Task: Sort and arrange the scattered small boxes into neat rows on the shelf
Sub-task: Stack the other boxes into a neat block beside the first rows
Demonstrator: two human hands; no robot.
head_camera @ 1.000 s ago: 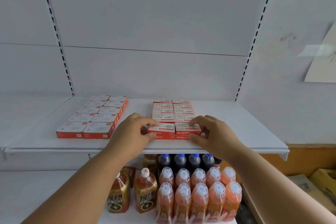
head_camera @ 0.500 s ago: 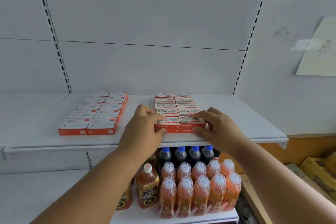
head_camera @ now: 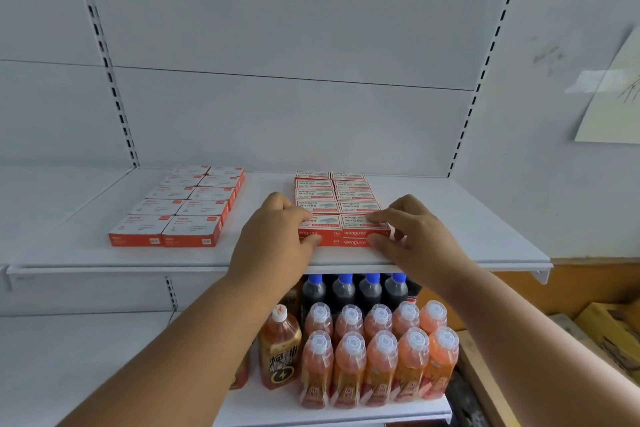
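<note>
Sorting appears nearly complete: both groups of small boxes sit in two-column rows on the shelf [head_camera: 467, 236], none scattered. My left hand [head_camera: 277, 239] and right hand [head_camera: 412, 236] pinch the front boxes [head_camera: 346, 232] from either side. Since the earlier frame, both hands have edged slightly forward.

White metal shelving fills the space ahead: a plain back panel [head_camera: 294, 45] crossed by one thin seam, flanked by two slotted uprights [head_camera: 104, 55]. To the right, a pale grey wall [head_camera: 554, 28] carries a sheet of paper [head_camera: 613, 104] held by a strip of tape. Low at the right runs an ochre band [head_camera: 568, 291], with cardboard cartons [head_camera: 609, 326] beneath. The light is soft and even.
</note>
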